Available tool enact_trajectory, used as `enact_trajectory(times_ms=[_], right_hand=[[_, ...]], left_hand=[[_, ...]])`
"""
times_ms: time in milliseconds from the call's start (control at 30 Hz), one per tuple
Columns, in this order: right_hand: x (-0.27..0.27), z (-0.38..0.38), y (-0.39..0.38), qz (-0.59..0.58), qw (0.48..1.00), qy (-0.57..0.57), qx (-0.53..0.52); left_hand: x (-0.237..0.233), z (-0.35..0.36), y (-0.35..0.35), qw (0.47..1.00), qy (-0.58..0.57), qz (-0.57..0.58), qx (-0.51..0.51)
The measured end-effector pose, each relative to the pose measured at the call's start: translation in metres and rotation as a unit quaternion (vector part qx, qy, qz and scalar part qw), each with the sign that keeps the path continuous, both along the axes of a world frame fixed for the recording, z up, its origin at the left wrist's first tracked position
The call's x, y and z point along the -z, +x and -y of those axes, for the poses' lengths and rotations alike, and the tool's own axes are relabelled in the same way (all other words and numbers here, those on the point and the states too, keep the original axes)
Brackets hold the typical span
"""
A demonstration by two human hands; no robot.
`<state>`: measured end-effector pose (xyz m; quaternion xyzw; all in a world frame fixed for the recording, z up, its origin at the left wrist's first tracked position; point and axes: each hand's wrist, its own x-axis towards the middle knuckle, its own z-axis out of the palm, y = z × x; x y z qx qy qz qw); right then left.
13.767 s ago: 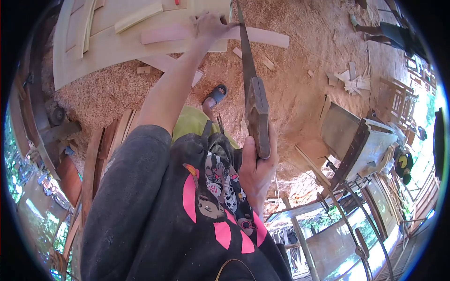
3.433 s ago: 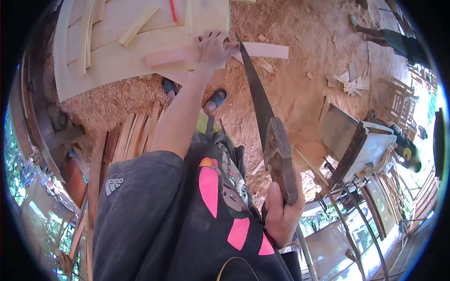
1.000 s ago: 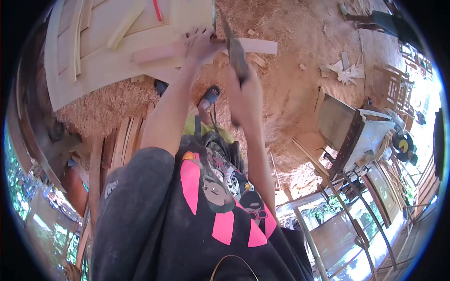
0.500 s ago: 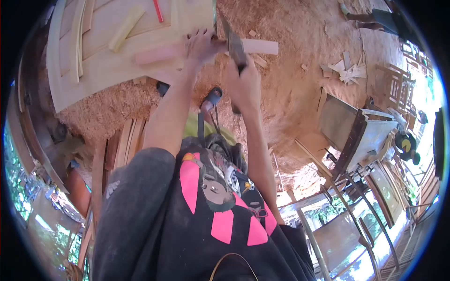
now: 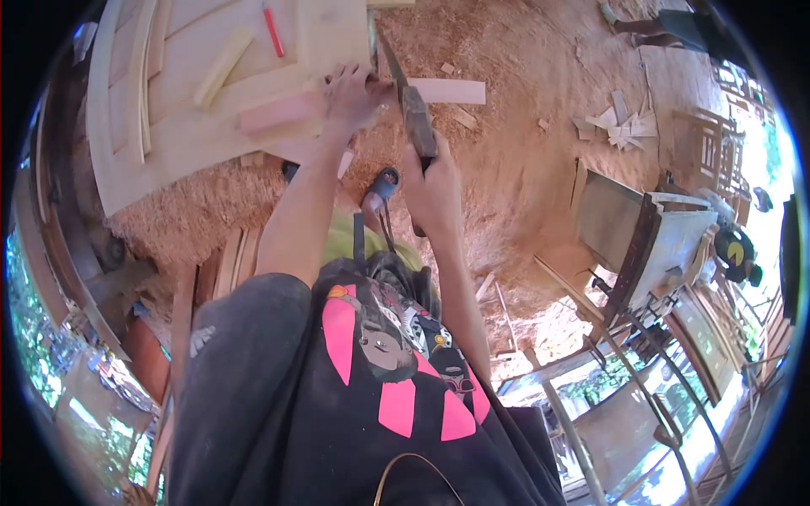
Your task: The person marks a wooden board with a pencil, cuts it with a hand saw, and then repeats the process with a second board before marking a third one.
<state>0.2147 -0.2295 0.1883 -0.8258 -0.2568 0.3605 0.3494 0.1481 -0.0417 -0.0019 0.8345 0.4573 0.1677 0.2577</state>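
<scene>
My left hand [image 5: 350, 101] presses down on a pale wooden strip [image 5: 283, 113], its fingers curled over the wood near the edge of a large panelled board [image 5: 190, 164]. The strip's other end sticks out past that edge. In my right hand [image 5: 434, 190] is a handsaw [image 5: 415, 114], fingers closed round its handle. The blade points away from me and crosses the strip just right of my left hand. How deep the teeth sit in the wood cannot be made out. A red pencil-like stick [image 5: 273, 34] and a short wooden piece [image 5: 224, 67] lie on the board.
Thin wooden slats [image 5: 145, 80] lie along the board's left side. Offcuts [image 5: 620, 125] are scattered on the dusty ground. To the right stands a box-like wooden piece [image 5: 650, 253], with long poles nearby. Another person's legs [image 5: 650, 29] show at the top right.
My right hand and the handsaw have drawn back toward me and slightly left. My left hand stays on the strip. The view has shifted slightly.
</scene>
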Motion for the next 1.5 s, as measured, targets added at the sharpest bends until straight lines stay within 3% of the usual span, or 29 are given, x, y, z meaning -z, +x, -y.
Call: enact_trajectory(times_ms=[67,267,367,433,500,600,667,733,800,833,867,900,933,967,1000,1033,1067,1133,1200,1233,1267,1333,1500], right_hand=[[0.005,0.003,0.004,0.011,0.999,0.034,0.008],[-0.124,0.081,-0.024,-0.006,0.999,-0.029,-0.030],[-0.136,0.089,-0.032,0.019,0.998,0.041,-0.036],[-0.074,0.050,-0.026,0.029,0.999,-0.007,-0.021],[0.038,0.006,-0.001,-0.033,0.992,-0.115,-0.044],[0.090,0.024,0.012,-0.015,0.998,-0.057,0.008],[0.095,0.096,-0.001,0.029,0.998,-0.041,0.023],[0.084,0.134,0.000,-0.027,0.996,-0.048,0.066],[0.114,0.184,0.014,-0.067,0.988,-0.120,0.073],[0.116,0.200,0.010,-0.065,0.987,-0.084,0.121],[0.087,0.197,0.009,-0.197,0.935,-0.196,0.218],[0.190,0.269,0.007,-0.095,0.973,-0.117,0.177],[0.078,0.211,-0.001,-0.191,0.950,-0.118,0.219],[0.170,0.263,-0.005,-0.150,0.951,0.007,0.270],[0.187,0.282,0.004,-0.151,0.960,-0.020,0.234],[0.269,0.315,0.000,-0.039,0.959,0.006,0.282],[0.273,0.287,0.015,-0.040,0.963,0.032,0.263],[0.254,0.271,0.036,-0.004,0.973,-0.014,0.230],[0.181,0.271,0.056,0.040,0.975,-0.080,0.203],[0.111,0.230,0.052,0.042,0.976,-0.091,0.192],[0.110,0.218,0.058,0.047,0.978,-0.088,0.185],[0.114,0.195,0.070,0.117,0.983,0.034,0.135],[0.019,0.067,0.048,0.180,0.980,0.091,0.009]], left_hand=[[0.004,-0.011,0.002,1.000,0.017,0.007,0.001],[-0.005,-0.002,0.003,1.000,0.005,-0.007,-0.002],[0.001,-0.002,0.002,1.000,0.009,-0.008,-0.002],[0.004,-0.004,0.003,1.000,0.020,-0.009,-0.001],[0.004,-0.001,0.001,1.000,0.020,-0.007,0.000],[-0.002,-0.002,0.004,0.998,0.046,-0.051,-0.005],[0.003,-0.003,0.003,0.999,0.021,-0.030,-0.008],[0.014,-0.001,0.005,1.000,0.008,0.002,-0.012],[0.030,-0.007,0.001,0.995,0.074,0.060,0.012],[-0.046,-0.006,0.006,0.975,-0.216,-0.050,0.007],[-0.086,-0.018,-0.007,0.939,-0.333,-0.012,0.083],[-0.060,-0.018,-0.005,0.957,-0.281,-0.008,0.070],[-0.035,-0.016,-0.003,0.972,-0.227,-0.007,0.054],[-0.010,-0.015,-0.001,0.984,-0.172,-0.007,0.036],[0.007,-0.003,-0.002,0.997,-0.079,-0.001,-0.004],[0.026,-0.006,-0.004,0.996,-0.083,-0.031,0.030],[0.005,-0.004,-0.013,0.995,-0.061,-0.047,0.062],[-0.022,0.001,-0.034,0.993,-0.038,-0.065,0.086],[-0.023,0.013,-0.049,0.994,0.026,-0.090,0.050],[-0.020,0.013,-0.062,0.995,0.029,-0.086,0.041],[-0.009,0.010,-0.075,0.994,0.055,-0.090,0.032],[0.011,0.008,-0.091,0.993,0.076,-0.091,0.014],[0.023,-0.009,-0.103,0.987,0.045,-0.137,0.070]])
